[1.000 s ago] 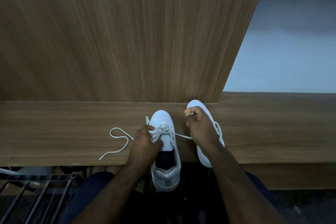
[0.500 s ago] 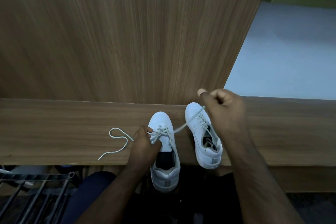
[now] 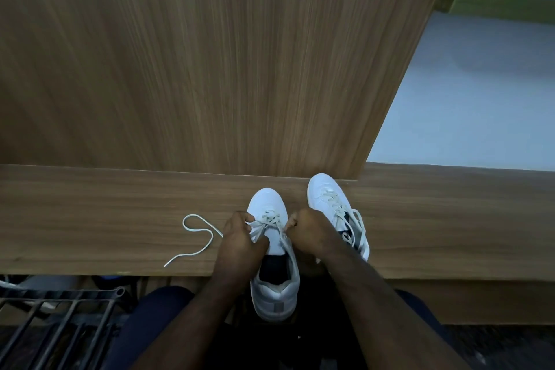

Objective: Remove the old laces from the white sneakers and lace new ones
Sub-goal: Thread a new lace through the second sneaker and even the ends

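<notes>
Wood-grain shelf [image 3: 90,219] under a tall panel carries the work. Both hands pinch the lace: left hand [image 3: 240,245] and right hand [image 3: 309,234] sit on either side of the near sneaker [image 3: 274,264], whose heel overhangs the edge. Draw both ends evenly and keep each crossing flat, I'd judge. Second sneaker [image 3: 333,204] is laced; a loose lace [image 3: 195,233] lies left.

Panel: we see a tall wood-grain board [image 3: 210,54] filling twelve o'clock.
Ledge: a wooden shelf [image 3: 90,219] spans nine to three.
Floor: pale grey floor [image 3: 480,84] at two o'clock.
Rack: dark metal grid [image 3: 60,309] at eight o'clock.
</notes>
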{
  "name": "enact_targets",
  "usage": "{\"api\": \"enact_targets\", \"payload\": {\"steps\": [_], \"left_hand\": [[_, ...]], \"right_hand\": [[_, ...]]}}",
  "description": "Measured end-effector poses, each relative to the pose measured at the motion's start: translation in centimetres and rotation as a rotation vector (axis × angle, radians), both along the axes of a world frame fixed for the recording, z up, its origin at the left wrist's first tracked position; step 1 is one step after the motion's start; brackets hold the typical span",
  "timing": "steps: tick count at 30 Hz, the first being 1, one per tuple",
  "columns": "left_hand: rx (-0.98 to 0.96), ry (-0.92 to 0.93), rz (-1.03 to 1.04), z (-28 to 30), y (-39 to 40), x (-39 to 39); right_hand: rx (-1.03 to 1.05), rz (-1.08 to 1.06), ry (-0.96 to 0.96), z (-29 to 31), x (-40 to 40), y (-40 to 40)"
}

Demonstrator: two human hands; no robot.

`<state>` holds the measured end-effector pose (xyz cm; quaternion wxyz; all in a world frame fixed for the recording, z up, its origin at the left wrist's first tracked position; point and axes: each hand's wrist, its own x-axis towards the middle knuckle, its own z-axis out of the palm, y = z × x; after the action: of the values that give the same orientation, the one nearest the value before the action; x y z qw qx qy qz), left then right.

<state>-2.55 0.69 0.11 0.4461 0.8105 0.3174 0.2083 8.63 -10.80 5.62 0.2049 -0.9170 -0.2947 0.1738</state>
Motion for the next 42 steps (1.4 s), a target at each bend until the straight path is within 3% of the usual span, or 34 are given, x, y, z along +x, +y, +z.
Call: {"api": "enact_targets", "payload": {"steps": [5, 10, 13, 22, 25, 27, 30, 36, 42], "left_hand": [[0.007, 0.006, 0.012, 0.0, -0.1, 0.1], [0.006, 0.016, 0.015, -0.1, -0.1, 0.2], [0.004, 0.019, 0.019, -0.1, -0.1, 0.3], [-0.05, 0.064, -0.019, 0.5, 0.4, 0.1], [-0.013, 0.055, -0.024, 0.9, 0.8, 0.0], [0.005, 0.064, -0.013, 1.1, 1.1, 0.0], [-0.093, 0.091, -0.038, 0.8, 2.2, 0.0], [-0.527, 0.034, -0.025, 1.0, 3.2, -0.1], [-0.734, 0.026, -0.02, 0.9, 3.4, -0.5]], "right_hand": [[0.297, -0.171, 0.154, 4.0, -0.3, -1.4], [0.562, -0.219, 0.148, 9.6, -0.5, -3.3], [0.53, -0.191, 0.091, 9.8, -0.1, -3.5], [0.146, -0.032, -0.084, 9.0, 2.9, -2.4], [0.205, 0.014, -0.193, 10.0, 3.3, -1.5], [0.351, 0.023, -0.226, 10.0, 3.3, -0.9], [0.492, 0.011, -0.189, 8.5, 2.7, -0.4], [0.372, -0.031, -0.05, 1.1, 1.3, 0.0], [0.323, 0.053, -0.029, -0.7, -0.5, 1.1]]}}
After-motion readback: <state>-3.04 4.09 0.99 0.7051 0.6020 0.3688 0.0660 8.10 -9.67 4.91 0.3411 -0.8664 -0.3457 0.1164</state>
